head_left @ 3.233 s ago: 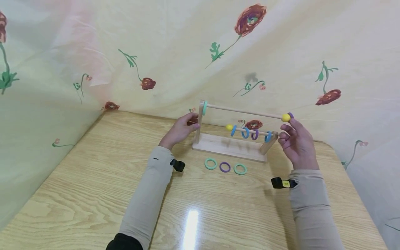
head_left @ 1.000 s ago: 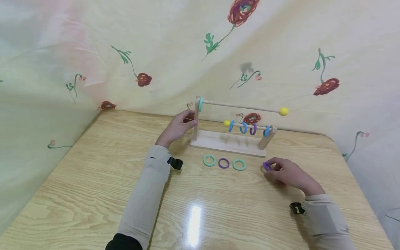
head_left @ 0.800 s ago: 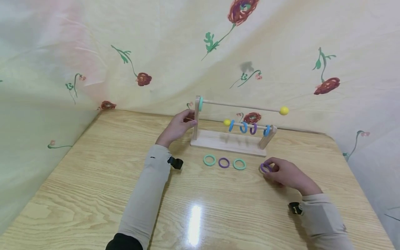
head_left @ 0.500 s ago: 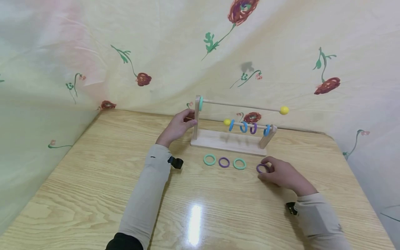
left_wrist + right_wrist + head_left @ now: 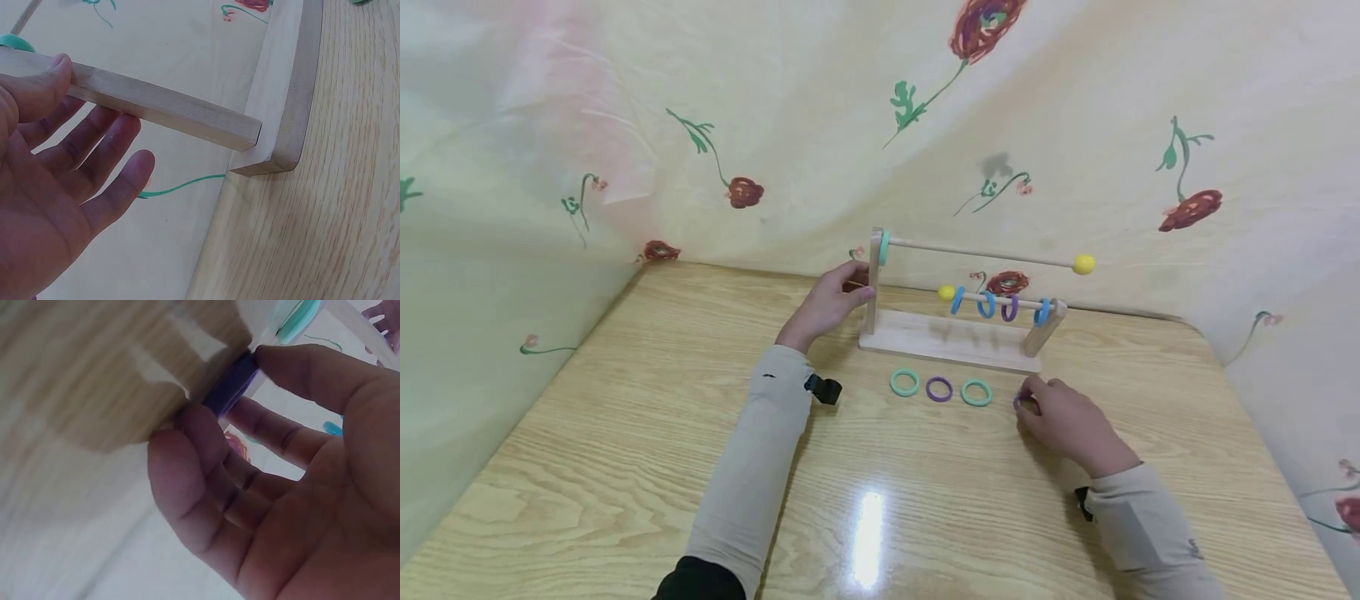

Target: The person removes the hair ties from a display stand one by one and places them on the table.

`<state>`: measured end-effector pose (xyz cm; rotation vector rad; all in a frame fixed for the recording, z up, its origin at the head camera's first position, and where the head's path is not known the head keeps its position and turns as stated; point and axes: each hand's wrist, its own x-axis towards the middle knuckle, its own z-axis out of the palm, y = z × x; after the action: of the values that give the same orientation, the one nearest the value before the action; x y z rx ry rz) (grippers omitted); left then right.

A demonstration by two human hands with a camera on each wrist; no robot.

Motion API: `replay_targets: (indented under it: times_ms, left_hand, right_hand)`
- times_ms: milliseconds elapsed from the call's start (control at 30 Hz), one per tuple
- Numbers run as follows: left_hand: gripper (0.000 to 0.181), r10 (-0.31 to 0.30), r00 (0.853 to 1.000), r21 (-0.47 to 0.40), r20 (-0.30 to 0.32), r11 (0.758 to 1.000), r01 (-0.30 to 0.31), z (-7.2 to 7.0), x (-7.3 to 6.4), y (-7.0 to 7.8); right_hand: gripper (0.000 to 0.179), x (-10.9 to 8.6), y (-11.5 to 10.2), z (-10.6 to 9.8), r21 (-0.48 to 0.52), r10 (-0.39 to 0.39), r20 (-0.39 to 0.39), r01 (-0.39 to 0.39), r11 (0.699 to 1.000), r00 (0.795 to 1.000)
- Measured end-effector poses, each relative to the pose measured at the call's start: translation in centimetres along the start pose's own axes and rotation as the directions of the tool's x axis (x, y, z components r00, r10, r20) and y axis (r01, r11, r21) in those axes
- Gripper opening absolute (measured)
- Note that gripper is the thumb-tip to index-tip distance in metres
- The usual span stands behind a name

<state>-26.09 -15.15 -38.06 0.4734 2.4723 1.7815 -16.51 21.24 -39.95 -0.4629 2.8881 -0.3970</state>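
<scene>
My left hand (image 5: pixel 823 307) grips the tall left post (image 5: pixel 169 103) of a wooden rod stand (image 5: pixel 947 337), thumb on one side and fingers behind. Down on the table, my right hand (image 5: pixel 1067 421) pinches a purple ring (image 5: pixel 231 386) between thumb and fingertips; the hand covers most of it in the head view. A green ring (image 5: pixel 884 248) hangs on the stand's upper rod, against the left post. Blue rings (image 5: pixel 957 301) and a purple one hang on the lower rod. Yellow balls (image 5: pixel 1083 264) cap both rods.
In front of the stand's base lie a green ring (image 5: pixel 892 384), a purple ring (image 5: pixel 939 401) and another green ring (image 5: pixel 977 406) in a row. Flowered cloth (image 5: pixel 820 150) hangs behind the wood-grain table (image 5: pixel 647 417).
My right hand has come down from the upper rod's yellow ball end to the table with the purple ring, then slid left toward the row. The left hand stays at the post.
</scene>
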Motion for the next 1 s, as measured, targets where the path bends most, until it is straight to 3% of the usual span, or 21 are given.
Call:
replay_targets:
  times_ms: [133, 267, 567, 767, 1000]
  left_hand:
    - [0.034, -0.001, 1.000, 0.002, -0.001, 1.000, 0.001, 0.02, -0.01, 0.01]
    - [0.036, -0.005, 1.000, 0.000, 0.000, 1.000, 0.005, 0.03, -0.03, -0.01]
    - [0.032, -0.007, 1.000, -0.001, -0.005, 1.000, 0.007, 0.02, -0.05, -0.16]
    - [0.036, -0.005, 1.000, -0.003, 0.001, 1.000, 0.005, -0.02, 0.03, -0.04]
    - [0.035, -0.004, 1.000, -0.001, -0.002, 1.000, 0.004, 0.05, 0.07, 0.04]
  right_hand:
    - [0.016, 0.03, -0.22, 0.22, -0.008, -0.045, -0.030, 0.045, 0.999, 0.999]
    - [0.026, 0.11, -0.24, 0.23, 0.013, -0.081, -0.067, 0.082, 0.997, 0.994]
    - [0.055, 0.13, 0.02, -0.33, 0.035, -0.026, -0.013, 0.026, 0.999, 1.000]
    - [0.037, 0.09, 0.15, -0.57, 0.038, 0.007, 0.018, -0.008, 0.999, 1.000]
    - [0.019, 0.53, 0.07, -0.36, 0.073, -0.038, 0.030, 0.036, 0.997, 0.999]
